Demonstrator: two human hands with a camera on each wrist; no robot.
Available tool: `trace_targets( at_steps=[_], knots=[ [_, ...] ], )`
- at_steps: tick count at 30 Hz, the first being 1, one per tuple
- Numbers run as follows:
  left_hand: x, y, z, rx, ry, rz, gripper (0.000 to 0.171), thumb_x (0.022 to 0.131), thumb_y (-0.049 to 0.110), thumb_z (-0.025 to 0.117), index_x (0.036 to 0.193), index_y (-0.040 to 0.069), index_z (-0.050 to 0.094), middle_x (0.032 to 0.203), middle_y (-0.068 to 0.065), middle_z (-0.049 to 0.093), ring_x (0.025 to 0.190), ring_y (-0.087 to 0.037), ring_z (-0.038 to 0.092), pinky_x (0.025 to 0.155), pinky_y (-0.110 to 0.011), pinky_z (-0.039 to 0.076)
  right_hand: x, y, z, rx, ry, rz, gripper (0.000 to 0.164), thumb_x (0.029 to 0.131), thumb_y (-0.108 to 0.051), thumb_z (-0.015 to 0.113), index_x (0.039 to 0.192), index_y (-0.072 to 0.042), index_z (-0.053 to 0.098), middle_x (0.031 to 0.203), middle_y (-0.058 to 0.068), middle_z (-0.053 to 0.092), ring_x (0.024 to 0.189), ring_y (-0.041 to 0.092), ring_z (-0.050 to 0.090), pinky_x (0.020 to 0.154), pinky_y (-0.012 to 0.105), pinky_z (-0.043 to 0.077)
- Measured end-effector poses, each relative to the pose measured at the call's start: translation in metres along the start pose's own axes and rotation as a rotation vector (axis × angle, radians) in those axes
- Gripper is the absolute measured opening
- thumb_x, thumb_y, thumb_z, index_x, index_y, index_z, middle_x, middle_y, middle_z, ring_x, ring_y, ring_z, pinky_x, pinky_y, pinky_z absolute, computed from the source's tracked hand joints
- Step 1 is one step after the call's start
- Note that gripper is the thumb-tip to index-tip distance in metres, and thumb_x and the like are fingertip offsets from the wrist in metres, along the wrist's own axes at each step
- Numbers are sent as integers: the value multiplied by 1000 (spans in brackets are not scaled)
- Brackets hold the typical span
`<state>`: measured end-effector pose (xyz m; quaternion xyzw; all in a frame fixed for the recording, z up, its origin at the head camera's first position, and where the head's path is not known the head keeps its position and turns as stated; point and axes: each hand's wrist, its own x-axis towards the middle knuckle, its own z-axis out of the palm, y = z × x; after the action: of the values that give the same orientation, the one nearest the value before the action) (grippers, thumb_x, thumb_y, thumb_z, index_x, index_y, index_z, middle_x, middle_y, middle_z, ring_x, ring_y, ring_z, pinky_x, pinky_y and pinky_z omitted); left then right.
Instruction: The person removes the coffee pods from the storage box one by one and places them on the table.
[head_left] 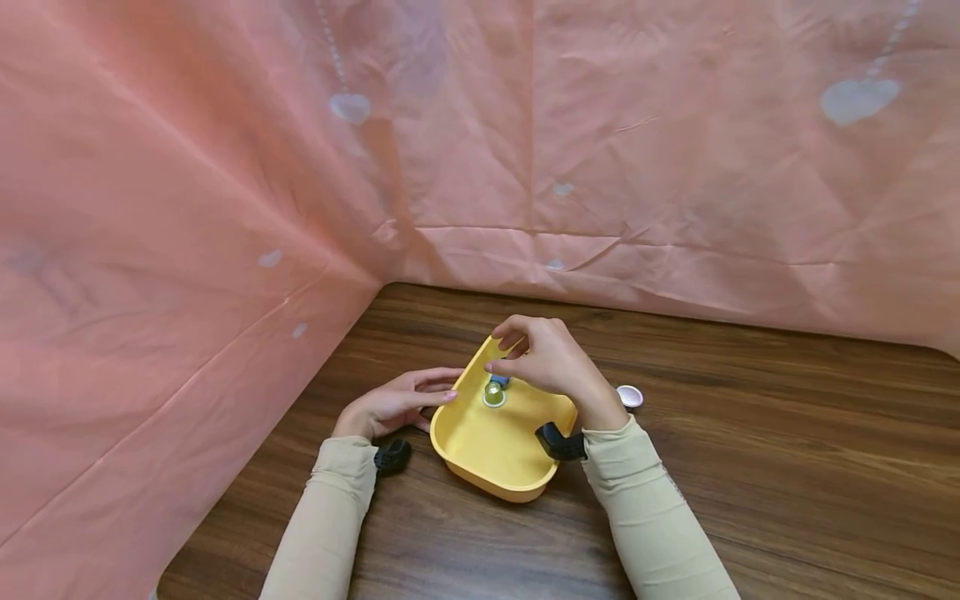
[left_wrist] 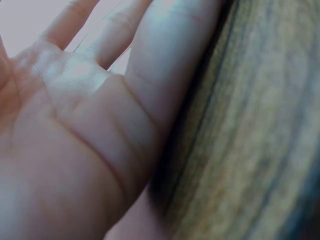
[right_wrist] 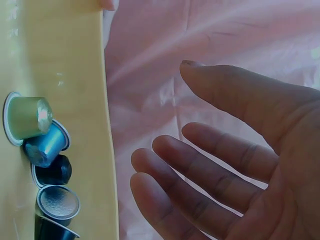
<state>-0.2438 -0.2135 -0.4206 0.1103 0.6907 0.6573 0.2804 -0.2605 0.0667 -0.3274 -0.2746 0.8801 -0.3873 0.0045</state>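
Note:
A yellow tray (head_left: pixel 510 446) stands on the wooden table. Inside, a green coffee capsule (head_left: pixel 493 394) sits on its rim, beside a blue capsule (right_wrist: pixel 47 145). A black capsule (right_wrist: pixel 55 171), one with its silver foil lid (right_wrist: pixel 58 202) showing, and another dark capsule (right_wrist: pixel 52 230) line up with them in the right wrist view. My right hand (head_left: pixel 551 357) hovers above the tray, fingers loosely bent, holding nothing. Along the tray's left wall lies my left hand (head_left: pixel 397 404), with its thumb at the rim and fingers extended. Its wrist view shows an open palm (left_wrist: pixel 75 135).
To the right of the tray, partly behind my right wrist, lies a small round pale thing (head_left: pixel 630 396) on the table (head_left: pixel 772 467). Pink cloth (head_left: pixel 675 167) with heart prints hangs at the back and on the left.

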Motion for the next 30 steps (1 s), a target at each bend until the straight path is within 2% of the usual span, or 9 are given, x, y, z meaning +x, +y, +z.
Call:
trace_targets(
  at_steps=[8, 16, 30],
  knots=[
    [-7, 0, -2, 11, 20, -3, 64, 107, 18, 65, 166, 11, 41, 165, -23, 48, 122, -21, 68, 88, -44, 64, 7, 2, 8, 11, 5, -8, 41, 86, -24, 89, 120, -6, 76, 108, 12, 80, 92, 20, 79, 80, 29, 59],
    [-1, -1, 2, 8, -10, 2, 66, 108, 21, 64, 167, 10, 38, 166, -23, 46, 125, -21, 67, 91, -45, 64, 7, 9, 8, -16, 32, 20, 39, 87, -24, 88, 120, -6, 77, 109, 13, 80, 93, 20, 77, 86, 35, 61],
    [-2, -3, 3, 4, -18, 3, 65, 109, 21, 63, 167, 9, 38, 165, -21, 48, 124, -20, 68, 93, -44, 64, 13, 11, 17, -29, 79, 45, 36, 88, -24, 89, 116, -6, 78, 108, 12, 80, 96, 21, 76, 89, 38, 60]
  ],
)
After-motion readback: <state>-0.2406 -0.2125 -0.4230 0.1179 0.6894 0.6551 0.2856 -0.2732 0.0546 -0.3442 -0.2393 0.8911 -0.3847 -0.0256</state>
